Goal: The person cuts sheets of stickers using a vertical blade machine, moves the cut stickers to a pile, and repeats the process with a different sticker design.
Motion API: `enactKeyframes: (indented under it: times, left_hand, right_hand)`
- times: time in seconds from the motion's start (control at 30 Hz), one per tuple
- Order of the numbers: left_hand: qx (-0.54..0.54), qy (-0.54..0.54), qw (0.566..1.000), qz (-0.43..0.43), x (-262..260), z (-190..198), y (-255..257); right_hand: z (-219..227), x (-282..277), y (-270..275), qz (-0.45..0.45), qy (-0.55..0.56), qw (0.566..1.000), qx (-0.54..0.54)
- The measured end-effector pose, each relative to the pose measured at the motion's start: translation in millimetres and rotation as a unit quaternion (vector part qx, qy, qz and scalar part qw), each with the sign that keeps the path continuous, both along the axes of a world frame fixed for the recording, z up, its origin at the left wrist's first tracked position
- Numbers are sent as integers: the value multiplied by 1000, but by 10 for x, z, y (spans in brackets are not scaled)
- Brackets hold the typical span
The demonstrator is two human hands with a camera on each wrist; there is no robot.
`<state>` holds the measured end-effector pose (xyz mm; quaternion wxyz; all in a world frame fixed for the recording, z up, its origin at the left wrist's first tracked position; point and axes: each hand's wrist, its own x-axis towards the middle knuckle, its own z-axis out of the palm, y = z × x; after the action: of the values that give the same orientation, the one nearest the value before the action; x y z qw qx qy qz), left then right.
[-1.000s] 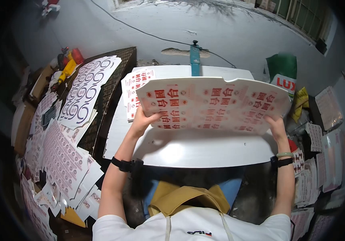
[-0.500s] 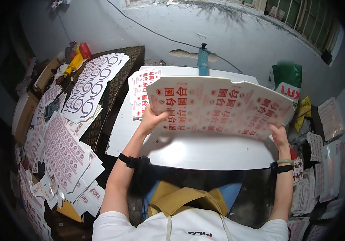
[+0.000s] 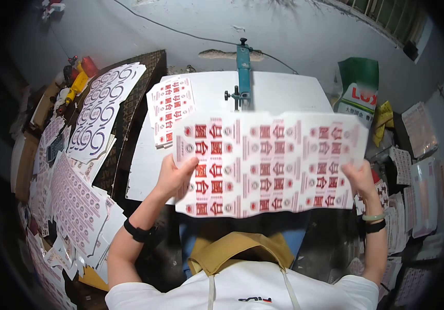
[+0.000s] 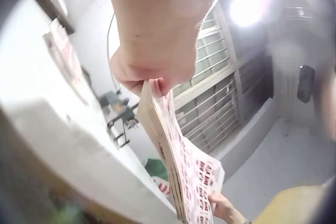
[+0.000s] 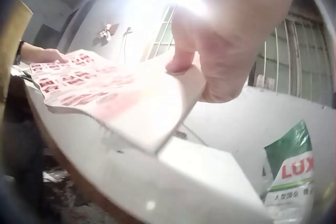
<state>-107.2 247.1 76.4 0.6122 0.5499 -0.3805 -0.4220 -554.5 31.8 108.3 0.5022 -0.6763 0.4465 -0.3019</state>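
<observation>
I'm seeing a sheet stack (image 3: 253,178), white, red characters running in repeated columns, its bottom edge waving slightly; it's hovering print-up over the white table's (image 3: 289,93) near edge.

Head cam's up top, aiming forward and down; both wrist cams peer super close along the red-printed white paper stack (image 3: 250,170), sharing the metal-barred window (image 4: 212,106).

Sheet stack (image 3: 170,111) is lying on tabletop (image 3: 289,93), left of clamp (image 3: 243,67); bag (image 3: 357,72) is sitting beyond tabletop's right side.
</observation>
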Motion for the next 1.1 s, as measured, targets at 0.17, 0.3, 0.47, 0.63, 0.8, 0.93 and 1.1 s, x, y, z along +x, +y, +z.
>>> enactKeyframes:
  times: [0.17, 0.3, 0.47, 0.63, 0.8, 0.93, 1.1]
  left_hand:
    - [119, 148, 982, -22, -144, -377, 30]
    - [192, 148, 970, -16, -45, -432, -215]
    - [215, 129, 968, -24, 171, -614, -505]
    - [219, 124, 967, -34, 235, -590, -674]
    - [231, 110, 965, -51, 275, -514, -777]
    - [227, 105, 968, -33, 272, -431, -759]
    - [225, 112, 968, -17, 311, -468, -774]
  right_hand:
    - [-251, -47, 130, 12, -19, 991, 133]
    - [-253, 31, -11, -15, -50, 983, 173]
    - [-193, 182, -221, -15, -23, 985, 171]
    - [-132, 289, -333, -24, -10, 986, 163]
    - [-87, 396, -413, -25, -3, 986, 163]
    - [-192, 427, -519, -21, 1, 985, 169]
    - [-252, 413, -555, -16, 1, 987, 159]
